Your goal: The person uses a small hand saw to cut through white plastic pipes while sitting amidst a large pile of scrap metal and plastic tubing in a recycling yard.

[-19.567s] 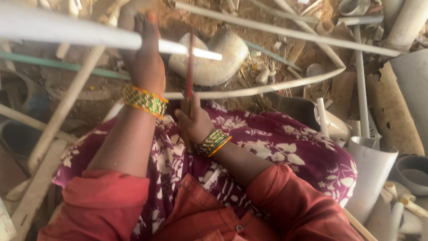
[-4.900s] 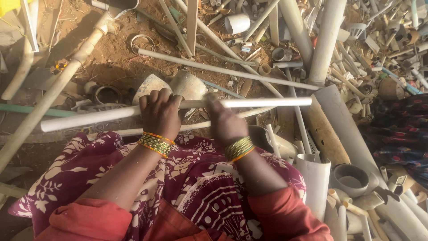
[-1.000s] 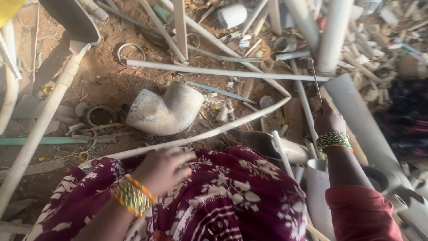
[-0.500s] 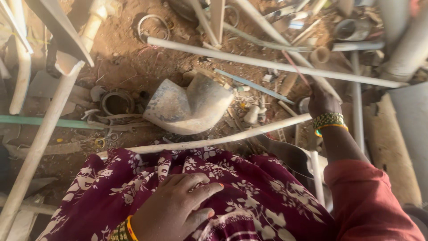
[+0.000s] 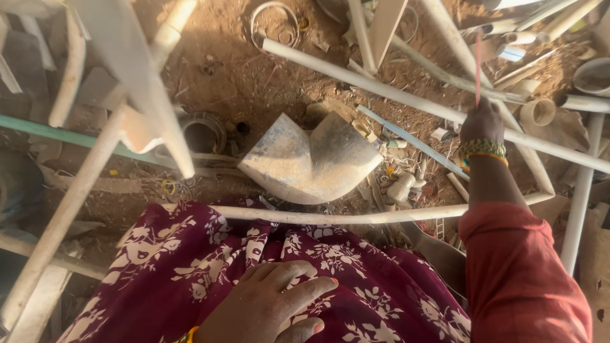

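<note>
head view: right hand point(image 5: 481, 121) closed in a tight grip around a thin red rod point(image 5: 478, 67), long axis near upright, tip pointing away past the long white pipe point(image 5: 406, 98). left hand point(image 5: 270, 308) flat on the maroon floral cloth point(image 5: 190, 267), fingers spread, holding nothing. just left of the rod, a grey elbow fitting point(image 5: 311, 159) on the dirt; open pipe ring point(image 5: 202, 132) left of that, contents unclear.

Pipe elbow point(image 5: 311, 159): matt grey plastic, scuffed and dusty. Long pipes point(image 5: 406, 98): matt off-white plastic, dirt-streaked. Skirt point(image 5: 210, 254): soft maroon printed cloth. Thin rod point(image 5: 478, 67) in right hand point(image 5: 481, 122): smooth, reddish. Ground point(image 5: 229, 82): rough dry soil.
</note>
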